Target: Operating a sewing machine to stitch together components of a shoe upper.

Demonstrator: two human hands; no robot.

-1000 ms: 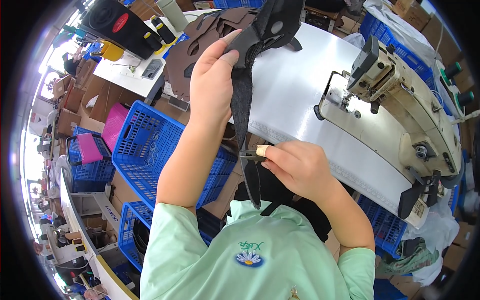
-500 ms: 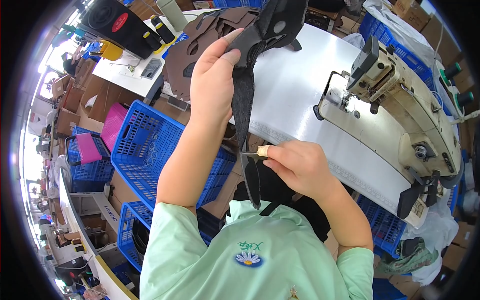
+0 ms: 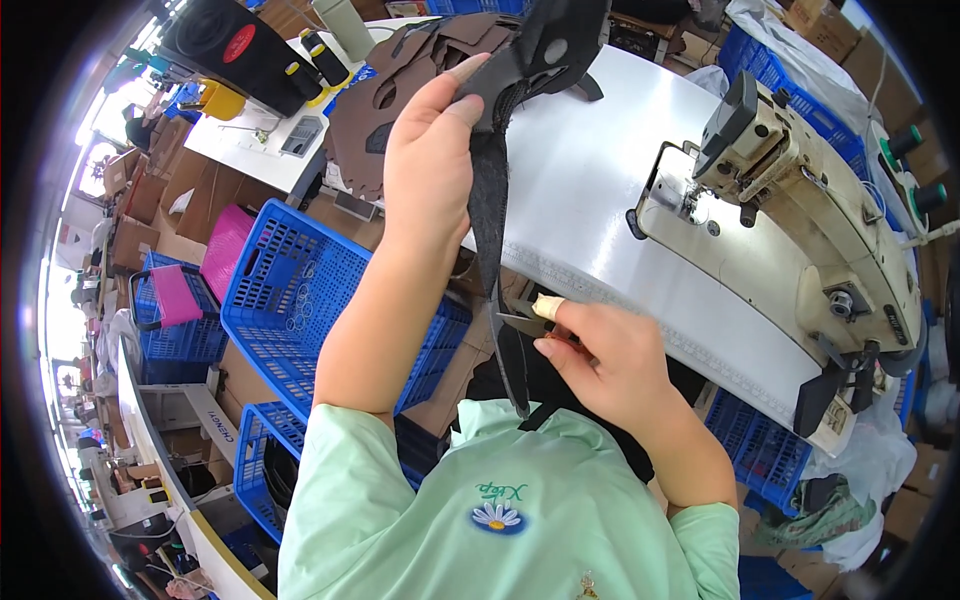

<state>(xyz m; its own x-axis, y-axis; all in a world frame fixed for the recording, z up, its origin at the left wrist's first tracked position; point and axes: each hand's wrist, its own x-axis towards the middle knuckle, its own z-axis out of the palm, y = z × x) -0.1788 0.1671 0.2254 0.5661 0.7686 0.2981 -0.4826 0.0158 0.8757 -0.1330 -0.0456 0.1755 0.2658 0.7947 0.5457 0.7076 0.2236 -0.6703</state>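
Note:
My left hand (image 3: pixel 437 150) is closed on a long black cut piece (image 3: pixel 488 200) of soft sheet material and holds it up over the table edge. Its broad upper part (image 3: pixel 552 50) has a round grey spot, and its narrow tail hangs down to my shirt front. My right hand (image 3: pixel 618 352) is closed around a small knife (image 3: pixel 521 323); a bit of orange-brown handle shows between the fingers. One fingertip wears a pale tape wrap. The blade points left, its tip at the edge of the hanging tail; whether it touches I cannot tell.
A sewing machine (image 3: pixel 790 200) stands right on the white table (image 3: pixel 590 170). Brown cut pieces (image 3: pixel 365 110) are stacked at the far left of it. Blue crates (image 3: pixel 290 300) stand left of my arm, another crate (image 3: pixel 755 450) under the table. Thread spools (image 3: pixel 325 62) stand farther back.
My right hand has moved right and slightly down, drawing the knife from across the tail to its right edge. The tail's lower end has swung slightly right. My left hand has barely moved.

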